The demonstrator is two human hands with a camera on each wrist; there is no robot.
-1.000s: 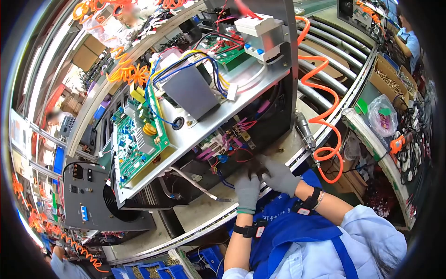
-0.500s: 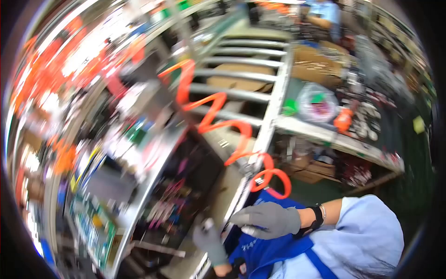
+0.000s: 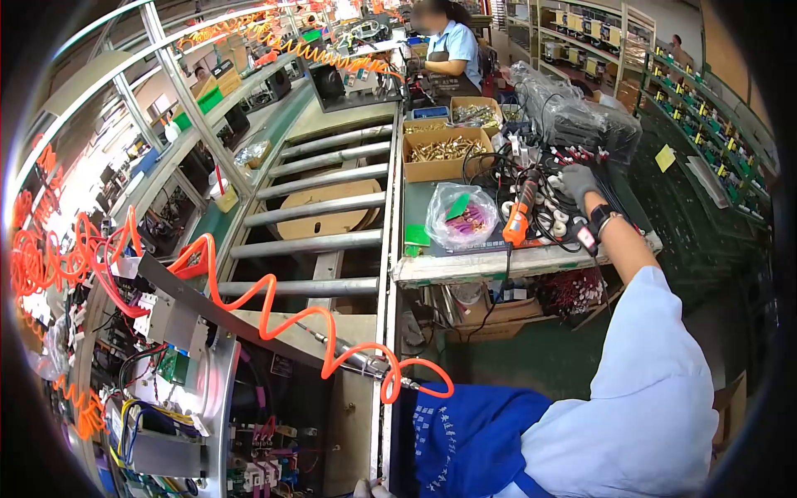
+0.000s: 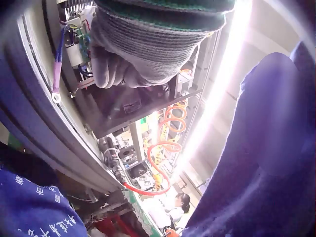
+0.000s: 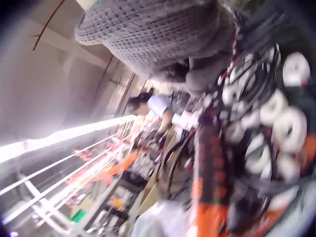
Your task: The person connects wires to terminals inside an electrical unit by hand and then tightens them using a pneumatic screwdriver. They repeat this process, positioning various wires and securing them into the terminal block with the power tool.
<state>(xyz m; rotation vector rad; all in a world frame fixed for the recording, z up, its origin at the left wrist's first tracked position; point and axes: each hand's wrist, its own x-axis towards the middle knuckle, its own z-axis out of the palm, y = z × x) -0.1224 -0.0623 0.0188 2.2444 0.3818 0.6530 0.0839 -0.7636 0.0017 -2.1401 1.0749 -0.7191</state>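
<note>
My right gloved hand [image 3: 579, 184] reaches over a heap of black cables and white rings [image 3: 548, 217] on the side bench. Its fingers bend down loosely at the heap's far side, and no held item shows. An orange and black handheld tool [image 3: 520, 212] lies just left of it. Only the fingertips of my left gloved hand [image 3: 371, 488] appear at the bottom edge of the head view. The left wrist view shows that left hand [image 4: 133, 54] with bent fingers beside the open equipment chassis [image 4: 128, 106]; I cannot tell whether it holds anything. Nearby hangs a purple-sleeved ring terminal [image 4: 57, 94].
A coiled orange air hose [image 3: 270, 303] runs to a pneumatic driver [image 3: 361, 361] at the conveyor's edge. Beyond are metal rollers [image 3: 320, 241]. A cardboard box of brass parts [image 3: 448, 153] and a plastic bag [image 3: 462, 217] sit on the bench. Another person [image 3: 455, 50] works farther back.
The head view has swung right, from the chassis to the side bench. My right hand has left the left hand near the chassis and moved out to the cables. The left hand is mostly out of the head view.
</note>
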